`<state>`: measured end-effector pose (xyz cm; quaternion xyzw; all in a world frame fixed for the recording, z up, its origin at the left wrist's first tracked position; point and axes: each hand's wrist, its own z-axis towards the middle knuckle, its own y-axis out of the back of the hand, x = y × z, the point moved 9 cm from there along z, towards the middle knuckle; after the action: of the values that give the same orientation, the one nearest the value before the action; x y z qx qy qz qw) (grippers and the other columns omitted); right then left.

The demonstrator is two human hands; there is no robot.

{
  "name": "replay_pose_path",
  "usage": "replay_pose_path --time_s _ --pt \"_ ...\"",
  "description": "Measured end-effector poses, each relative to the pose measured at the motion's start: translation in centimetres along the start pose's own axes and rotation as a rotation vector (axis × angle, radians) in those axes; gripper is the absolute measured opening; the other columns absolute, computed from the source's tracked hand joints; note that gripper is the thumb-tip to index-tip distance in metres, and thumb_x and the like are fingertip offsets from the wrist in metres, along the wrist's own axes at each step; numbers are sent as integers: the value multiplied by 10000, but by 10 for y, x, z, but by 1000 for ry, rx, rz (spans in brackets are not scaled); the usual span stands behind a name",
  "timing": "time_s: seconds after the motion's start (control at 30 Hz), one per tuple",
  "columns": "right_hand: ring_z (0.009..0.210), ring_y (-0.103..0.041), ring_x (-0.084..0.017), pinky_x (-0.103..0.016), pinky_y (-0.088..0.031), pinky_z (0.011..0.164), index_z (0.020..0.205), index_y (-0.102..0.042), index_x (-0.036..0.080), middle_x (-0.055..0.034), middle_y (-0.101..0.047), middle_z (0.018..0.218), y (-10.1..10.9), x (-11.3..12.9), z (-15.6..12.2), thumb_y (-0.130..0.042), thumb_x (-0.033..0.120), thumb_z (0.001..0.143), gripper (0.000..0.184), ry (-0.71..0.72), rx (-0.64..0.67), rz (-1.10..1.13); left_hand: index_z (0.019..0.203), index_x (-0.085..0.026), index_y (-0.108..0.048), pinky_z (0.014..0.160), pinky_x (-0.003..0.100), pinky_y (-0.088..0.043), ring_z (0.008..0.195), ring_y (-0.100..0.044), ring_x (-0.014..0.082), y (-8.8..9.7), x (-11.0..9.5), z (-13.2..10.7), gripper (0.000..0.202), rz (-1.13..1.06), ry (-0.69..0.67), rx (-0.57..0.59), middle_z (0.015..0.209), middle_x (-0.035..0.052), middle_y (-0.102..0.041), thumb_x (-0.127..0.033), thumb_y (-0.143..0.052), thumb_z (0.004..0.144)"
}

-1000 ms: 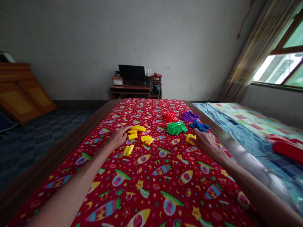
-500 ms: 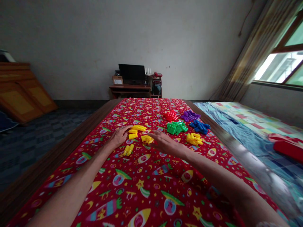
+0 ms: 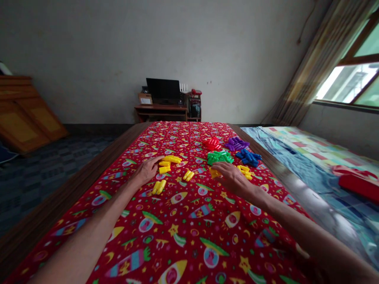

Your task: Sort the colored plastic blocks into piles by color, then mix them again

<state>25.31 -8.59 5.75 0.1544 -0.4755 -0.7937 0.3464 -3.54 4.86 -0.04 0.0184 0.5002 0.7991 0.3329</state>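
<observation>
My left hand (image 3: 148,169) rests on the cloth with fingers stretched out, their tips at the left side of a small pile of yellow plastic tube-like pieces (image 3: 171,159). My right hand (image 3: 232,176) has its fingers closed round several yellow pieces (image 3: 214,172), just in front of the green pile (image 3: 219,157). Behind that hand lies another yellow pile (image 3: 245,172), partly covered by it. Between my hands sits a small yellow group (image 3: 188,176). Nearer me, a further yellow group (image 3: 159,187) lies below my left hand.
Red (image 3: 212,143), purple (image 3: 237,144) and blue (image 3: 248,157) piles lie at the table's right side. A red patterned cloth (image 3: 183,221) covers the table. A bed (image 3: 284,157) stands to the right; a desk with a monitor (image 3: 163,91) is against the far wall.
My right hand has moved right, carrying yellow pieces from the middle toward the yellow pile on the right. A small yellow group stays behind in the middle. My left hand has hardly moved.
</observation>
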Motion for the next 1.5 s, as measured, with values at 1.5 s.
replay_pose_path --time_s 1.5 --pt "1084 -616 -266 -453 -566 855 915 -567 208 -126 -669 1082 36 -50 -87 -544 268 923 65 -49 -129 -116 1219 -161 -608 1005 380 -480 1095 -634 226 -5 8 0 493 6 21 26 1200 90 -676 -225 -362 796"
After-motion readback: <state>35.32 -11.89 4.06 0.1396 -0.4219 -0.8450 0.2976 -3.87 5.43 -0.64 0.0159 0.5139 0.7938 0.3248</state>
